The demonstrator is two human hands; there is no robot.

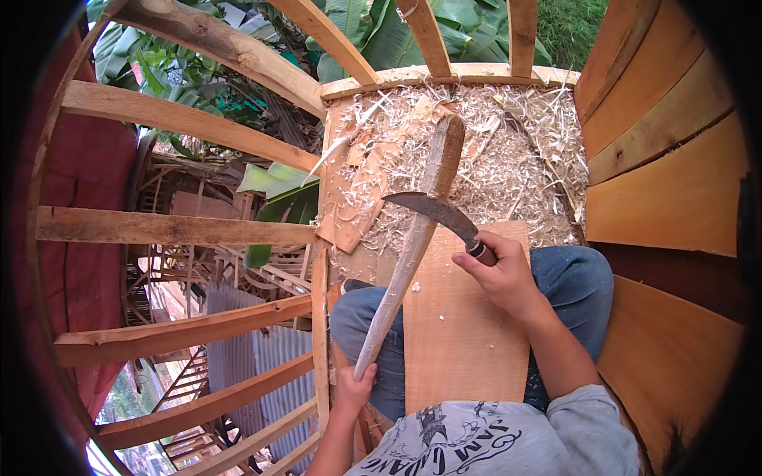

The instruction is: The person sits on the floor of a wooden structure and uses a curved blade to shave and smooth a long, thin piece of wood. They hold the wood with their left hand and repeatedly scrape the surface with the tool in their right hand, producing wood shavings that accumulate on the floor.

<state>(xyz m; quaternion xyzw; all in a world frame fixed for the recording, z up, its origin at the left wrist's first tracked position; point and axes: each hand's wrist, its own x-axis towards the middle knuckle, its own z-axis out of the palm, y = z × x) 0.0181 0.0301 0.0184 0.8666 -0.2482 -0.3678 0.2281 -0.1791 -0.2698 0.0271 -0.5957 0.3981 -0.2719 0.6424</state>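
My left hand (356, 389) is closed round the thin lower end of a long wooden stick (403, 274), which slants up and away to a thicker, darker far end. In my right hand (506, 278) is the handle of a sickle (432, 208). Its curved blade crosses the stick at the thick part, with the tip pointing left. Whether the edge bites into the wood I cannot tell. Under the stick, a flat wooden board (467, 333) lies across my lap between my jeans-clad legs, with a few small chips on it.
Curly wood shavings (508, 159) cover the floor ahead, with flat wood pieces (369, 198) among them. Wooden rails (175, 228) form an open railing on the left and far side. A plank wall (667, 182) rises close on the right. Banana leaves (381, 36) hang beyond the railing.
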